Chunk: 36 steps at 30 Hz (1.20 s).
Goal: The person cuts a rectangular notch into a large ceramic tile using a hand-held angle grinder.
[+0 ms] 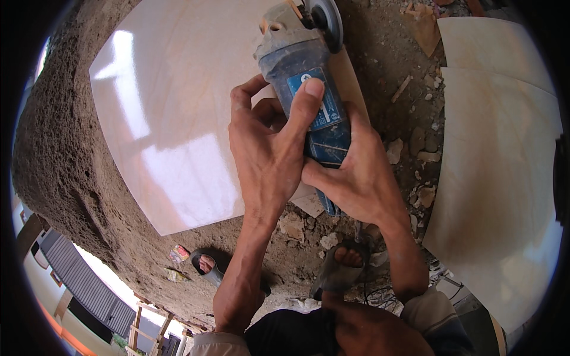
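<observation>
A blue angle grinder [320, 139] with a dusty grey metal head is held in both my hands over a glossy cream tile [184, 113]. Its round cutting disc [326, 21] sits at the far right end of the tool, near the tile's right edge. My left hand [267, 136] wraps the body from the left, thumb lying on top across the label. Around the rear of the body from the right closes my right hand [359, 175], its thumb across the near part; its other fingers are mostly hidden beneath the tool.
More cream tiles [499, 154] lie at the right. A strip of dirt with broken stones [418, 142] runs between them and the tile under the grinder. A brown soil mound [59, 148] rises at the left. My sandalled feet [344, 264] are at the near side, by small wrappers [178, 254].
</observation>
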Motion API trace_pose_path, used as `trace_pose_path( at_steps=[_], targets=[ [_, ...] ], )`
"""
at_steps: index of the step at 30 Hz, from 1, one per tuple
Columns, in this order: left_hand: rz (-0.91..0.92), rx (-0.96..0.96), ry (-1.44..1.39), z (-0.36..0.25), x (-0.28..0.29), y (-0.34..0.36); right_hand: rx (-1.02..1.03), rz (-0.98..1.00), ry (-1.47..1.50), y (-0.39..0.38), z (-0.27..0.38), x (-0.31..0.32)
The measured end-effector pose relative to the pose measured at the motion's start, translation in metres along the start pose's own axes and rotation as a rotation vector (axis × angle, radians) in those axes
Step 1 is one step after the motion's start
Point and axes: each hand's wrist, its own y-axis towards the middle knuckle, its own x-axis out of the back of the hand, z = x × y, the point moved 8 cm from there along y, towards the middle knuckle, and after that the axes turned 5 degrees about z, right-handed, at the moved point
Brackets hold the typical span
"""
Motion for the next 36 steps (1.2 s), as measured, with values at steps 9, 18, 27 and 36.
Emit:
trace_pose_path(
  at_steps=[9,18,27,36],
  targets=[
    [0.002,-0.002,0.000,-0.002,0.000,0.001,0.014,-0.002,-0.009,0.001,0.002,0.000],
    [0.001,-0.015,-0.051,-0.006,-0.001,-0.002,0.029,-0.018,0.043,-0.004,0.007,0.002],
    [0.040,-0.074,-0.121,-0.031,-0.007,-0.027,0.069,-0.092,0.022,-0.033,0.025,0.009],
    [-0.563,-0.215,0.473,-0.014,0.205,-0.011,0.051,-0.274,0.166,-0.099,0.030,0.057]
  ],
)
